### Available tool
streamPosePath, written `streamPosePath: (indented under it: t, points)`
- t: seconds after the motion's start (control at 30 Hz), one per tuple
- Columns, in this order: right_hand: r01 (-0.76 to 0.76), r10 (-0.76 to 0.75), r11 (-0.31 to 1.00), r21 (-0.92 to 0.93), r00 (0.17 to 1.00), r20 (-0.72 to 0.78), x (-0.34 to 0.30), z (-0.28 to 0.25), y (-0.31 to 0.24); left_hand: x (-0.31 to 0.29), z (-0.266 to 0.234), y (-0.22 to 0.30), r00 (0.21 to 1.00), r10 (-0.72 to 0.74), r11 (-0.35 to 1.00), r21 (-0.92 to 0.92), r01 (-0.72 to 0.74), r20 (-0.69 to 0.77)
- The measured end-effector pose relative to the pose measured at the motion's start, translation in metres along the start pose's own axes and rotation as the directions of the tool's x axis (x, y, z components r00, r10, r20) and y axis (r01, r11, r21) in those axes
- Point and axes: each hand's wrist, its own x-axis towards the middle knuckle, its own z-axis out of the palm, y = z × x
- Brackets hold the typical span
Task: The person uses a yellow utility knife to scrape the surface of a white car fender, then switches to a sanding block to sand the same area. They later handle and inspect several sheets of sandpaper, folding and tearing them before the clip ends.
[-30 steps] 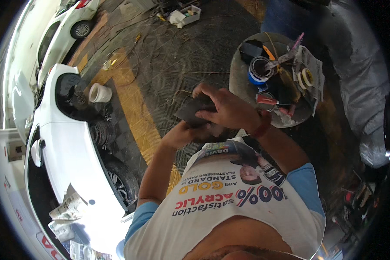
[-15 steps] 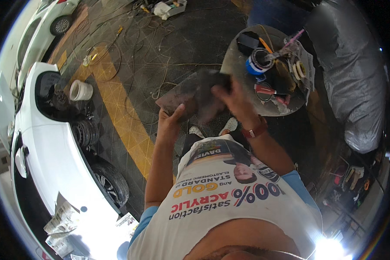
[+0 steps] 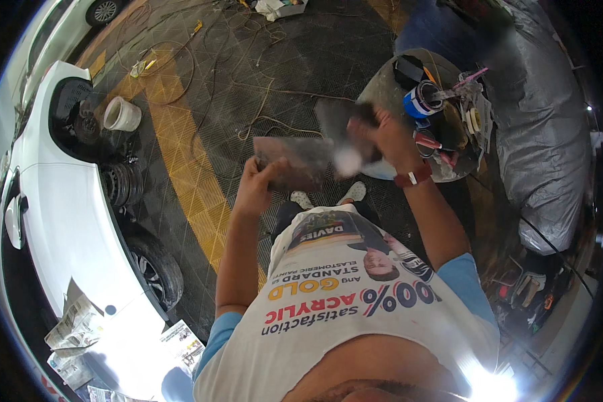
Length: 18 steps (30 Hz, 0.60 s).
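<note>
My left hand (image 3: 256, 184) is closed on the near left edge of a thin, dark brownish-grey rectangular sheet (image 3: 298, 159), thumb on top. My right hand (image 3: 392, 142) is up to the right, by the round table's near left edge. Its fingers are bent around a second dark, flat sheet-like piece (image 3: 336, 124), badly smeared by motion. A pale, blurred spot shows just below that piece, and I cannot make out what it is. Between the left sheet and the right piece the boundary is blurred; they lie close together at different angles. A red-brown watch sits on my right wrist.
A round table (image 3: 376, 87) at right holds a blue-and-white can (image 3: 423, 100), tape rolls (image 3: 474, 120) and a red-handled tool (image 3: 427, 142). A white car (image 3: 80, 214) with newspaper on it stands left, near a white bucket (image 3: 122, 114). Cords and hoses cross the floor; a grey cover (image 3: 536, 134) hangs right.
My right hand has swung right with its dark piece, away from the left sheet. The left sheet now shows flatter and more plainly. The whole view has shifted slightly.
</note>
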Motion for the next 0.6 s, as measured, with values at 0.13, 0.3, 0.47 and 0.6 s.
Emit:
streamPosePath:
  t: [0.13,0.3,0.47,0.6]
  points:
    - [0.205,-0.077,0.844,-0.495,0.961,0.266,-0.032,0.042,-0.02,0.009,-0.026,0.0,0.96,0.238,0.951,0.236,-0.199,-0.148]
    - [0.633,-0.658,0.47,-0.615,0.716,0.234,-0.05,0.119,-0.057,0.006,-0.027,-0.003,0.937,0.348,0.822,0.488,-0.294,-0.021]
    - [0.261,-0.286,0.542,-0.799,0.951,0.117,-0.013,0.089,0.033,-0.003,-0.018,-0.013,0.967,0.252,0.863,0.443,-0.244,0.041]
    - [0.011,-0.052,0.816,-0.578,0.997,-0.055,-0.005,0.02,0.044,-0.02,-0.001,0.001,0.962,0.26,0.952,0.145,-0.27,0.088]
